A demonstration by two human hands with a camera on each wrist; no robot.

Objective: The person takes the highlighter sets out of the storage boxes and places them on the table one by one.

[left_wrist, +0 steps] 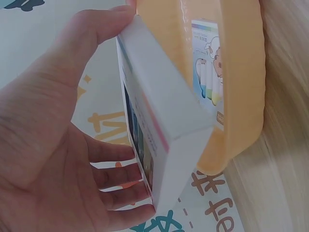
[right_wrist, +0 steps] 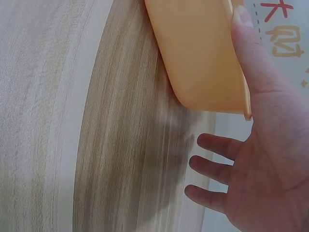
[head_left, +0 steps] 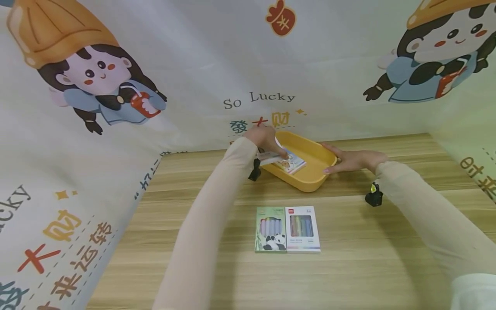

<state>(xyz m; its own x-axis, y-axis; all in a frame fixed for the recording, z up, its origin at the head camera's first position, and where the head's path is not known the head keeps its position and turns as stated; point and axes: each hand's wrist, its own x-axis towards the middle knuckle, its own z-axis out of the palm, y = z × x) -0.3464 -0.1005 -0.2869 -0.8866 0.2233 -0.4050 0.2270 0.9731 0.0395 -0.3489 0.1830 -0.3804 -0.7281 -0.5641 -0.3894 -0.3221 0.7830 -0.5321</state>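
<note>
left hand (left_wrist: 63,145) has a white pen box (left_wrist: 154,130) pinched between thumb on the top edge and fingers underneath, holding it tilted just over the near-left rim of the yellow tray (head_left: 310,183). another box with a cartoon print (head_left: 291,163) already lies flat inside the tray. right hand (head_left: 350,160) rests against the tray's right side, thumb on the rim and fingers relaxed and spread on the wooden table (head_left: 348,267), not gripping anything. in front of the tray, well apart from it, sit a green panda box (head_left: 270,229) and a white box of coloured pens (head_left: 302,228), touching side by side. my guess: these are light, stiff cardboard boxes, a bit slick, easy to dent at corners, so grabbing them across the long edges seems best. the tray looks like rigid plastic that could slide on the wood.
</note>
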